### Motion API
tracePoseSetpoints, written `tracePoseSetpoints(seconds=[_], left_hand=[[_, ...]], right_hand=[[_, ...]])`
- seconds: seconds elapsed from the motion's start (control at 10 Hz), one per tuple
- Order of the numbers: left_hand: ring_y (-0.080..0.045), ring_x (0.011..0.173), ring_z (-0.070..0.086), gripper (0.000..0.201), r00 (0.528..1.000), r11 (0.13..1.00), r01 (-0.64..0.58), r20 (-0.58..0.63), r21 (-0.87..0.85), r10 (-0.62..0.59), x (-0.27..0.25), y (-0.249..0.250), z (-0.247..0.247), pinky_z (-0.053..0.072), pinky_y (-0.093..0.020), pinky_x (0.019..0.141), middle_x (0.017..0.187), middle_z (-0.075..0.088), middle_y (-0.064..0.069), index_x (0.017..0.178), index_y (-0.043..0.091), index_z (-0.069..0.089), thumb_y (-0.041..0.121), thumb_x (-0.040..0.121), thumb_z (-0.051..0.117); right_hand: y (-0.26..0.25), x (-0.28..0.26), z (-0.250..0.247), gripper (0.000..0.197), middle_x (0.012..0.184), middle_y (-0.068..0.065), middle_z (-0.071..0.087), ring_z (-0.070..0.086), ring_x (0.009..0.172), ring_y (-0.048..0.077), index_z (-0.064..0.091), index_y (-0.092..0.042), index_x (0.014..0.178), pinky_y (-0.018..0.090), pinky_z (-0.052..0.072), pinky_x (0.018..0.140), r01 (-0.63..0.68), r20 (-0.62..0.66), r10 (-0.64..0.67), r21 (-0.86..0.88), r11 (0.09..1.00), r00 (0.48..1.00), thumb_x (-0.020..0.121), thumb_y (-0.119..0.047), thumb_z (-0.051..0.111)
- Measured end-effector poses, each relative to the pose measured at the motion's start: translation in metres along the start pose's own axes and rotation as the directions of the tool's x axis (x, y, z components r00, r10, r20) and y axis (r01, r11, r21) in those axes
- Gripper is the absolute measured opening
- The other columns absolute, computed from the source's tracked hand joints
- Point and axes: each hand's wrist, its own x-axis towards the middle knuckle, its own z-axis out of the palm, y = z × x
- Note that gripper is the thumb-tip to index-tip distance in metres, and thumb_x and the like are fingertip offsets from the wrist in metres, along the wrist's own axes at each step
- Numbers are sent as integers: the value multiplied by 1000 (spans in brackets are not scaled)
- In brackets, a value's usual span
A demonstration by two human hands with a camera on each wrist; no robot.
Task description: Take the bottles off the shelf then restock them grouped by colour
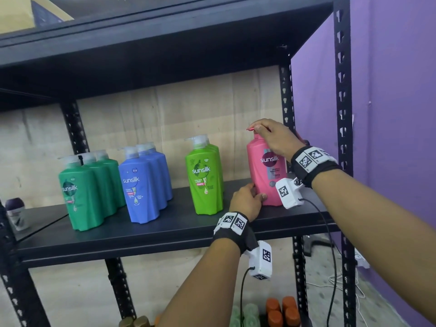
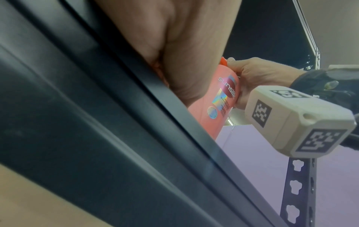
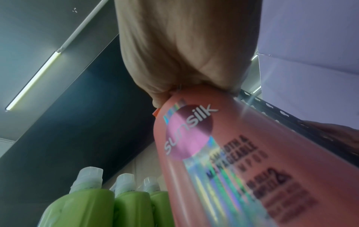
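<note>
A black metal shelf (image 1: 146,232) with perforated posts stands before a purple wall (image 1: 396,90). In the head view, smooth plastic pump bottles stand grouped on it: dark green bottles (image 1: 82,197), blue bottles (image 1: 144,187), light green bottles (image 1: 206,182). A pink Sunsilk bottle (image 1: 264,171) stands upright at the right end. The right hand (image 1: 271,135) grasps its pump top; the left hand (image 1: 246,201) holds its lower side.

In the left wrist view, the pink bottle (image 2: 217,98) shows a shiny holographic label above the shelf edge (image 2: 136,122).

In the right wrist view, the right hand (image 3: 184,53) closes over the top of the pink bottle (image 3: 233,161), with the light green bottles (image 3: 108,204) just beside it.
</note>
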Motion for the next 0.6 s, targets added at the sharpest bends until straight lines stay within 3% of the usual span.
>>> tracePoseSetpoints(seconds=[0.1,0.2,0.3,0.4,0.5,0.6], left_hand=[[-28,123,63,42,1000,1000,-2,1,12,2,1,0,1,48,-36,105,131,70,-7,138,15,61,29,98,66],[-30,119,64,39,1000,999,-14,6,36,13,-1,2,0,49,-34,101,126,71,-8,134,14,63,30,99,65],[-28,119,64,40,999,999,-33,-14,2,33,-6,2,0,48,-31,102,128,70,-8,135,13,60,28,98,65],[-24,116,66,45,996,997,-66,-63,-51,63,-15,3,-8,46,-25,101,130,69,-8,140,10,56,28,99,63],[-17,106,68,44,991,991,-130,-34,-19,129,-19,-5,-22,48,-21,95,124,71,-8,138,11,59,30,99,63],[-15,100,69,32,983,984,-180,-41,-1,180,-22,-11,-46,51,-23,93,115,75,-5,124,11,70,30,99,64]], right_hand=[[1,1,2,31,122,-2,66,62,112,14,72,-25,117,29,48,99,-10,-5,10,25,1000,1000,108,-30,42],[-4,-4,1,30,123,1,67,62,115,16,70,-25,119,32,47,102,-23,-4,23,23,999,1000,109,-31,42],[-8,-12,0,31,137,0,59,56,122,13,64,-25,133,22,41,100,-30,-40,31,22,999,999,107,-33,49],[-9,-25,3,43,144,-3,45,43,125,2,55,-22,144,14,27,105,12,-133,-17,-40,999,991,102,-33,59],[-15,-39,5,31,134,1,49,44,124,10,65,-19,130,21,32,106,98,-261,-135,-150,984,956,99,-25,62],[-25,-46,7,19,118,3,57,55,108,13,69,-16,115,20,43,99,170,-219,-200,-149,974,955,98,-14,60]])
